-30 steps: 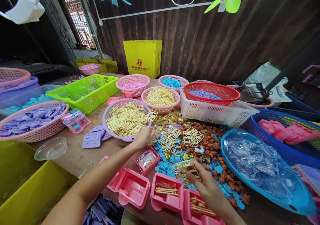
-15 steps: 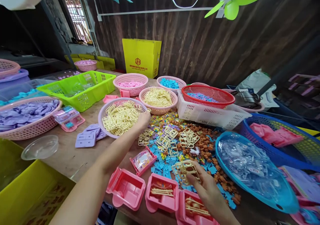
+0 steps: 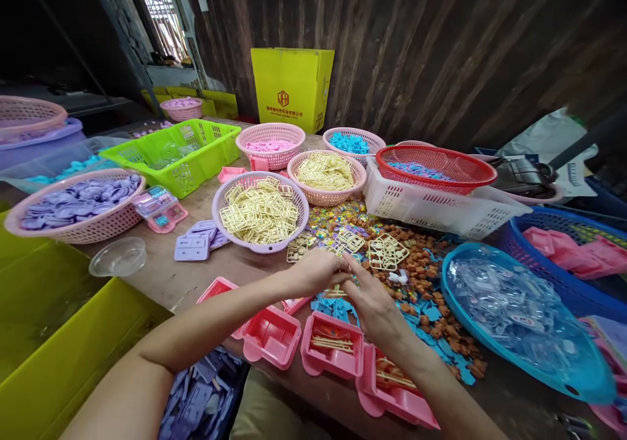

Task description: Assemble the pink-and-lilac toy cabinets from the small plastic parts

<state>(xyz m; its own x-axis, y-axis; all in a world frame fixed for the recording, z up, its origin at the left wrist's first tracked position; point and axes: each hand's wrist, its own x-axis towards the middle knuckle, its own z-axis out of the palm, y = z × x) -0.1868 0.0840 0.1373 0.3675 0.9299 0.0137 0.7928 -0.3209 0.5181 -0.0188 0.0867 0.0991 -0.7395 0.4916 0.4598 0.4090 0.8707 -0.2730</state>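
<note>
My left hand [image 3: 317,273] and my right hand [image 3: 373,299] meet above the middle of the table, fingertips together. Between and below them shows part of a cream plastic frame of small parts [image 3: 336,292], mostly hidden by the fingers; both hands are closed on it. More such frames fill a lilac basket [image 3: 267,249] beyond my left hand, and a few lie loose, like the frame [image 3: 388,252] past my right hand. Below the hands sit pink boxes: a bare one [image 3: 274,339], one holding cream sticks [image 3: 333,355], and another [image 3: 392,394] partly behind my right forearm.
Blue pieces [image 3: 426,314] and brown pieces [image 3: 441,280] lie heaped on the table. At right stands a blue tray [image 3: 448,290] of clear packets. A white crate [image 3: 416,208] carries a red basket [image 3: 438,185]. Yellow cardboard [image 3: 88,335] and a clear bowl [image 3: 117,257] are at left.
My left hand has left the lilac basket's rim and come to my right hand. My right hand has moved up and left with its cream frame. The view has tilted down.
</note>
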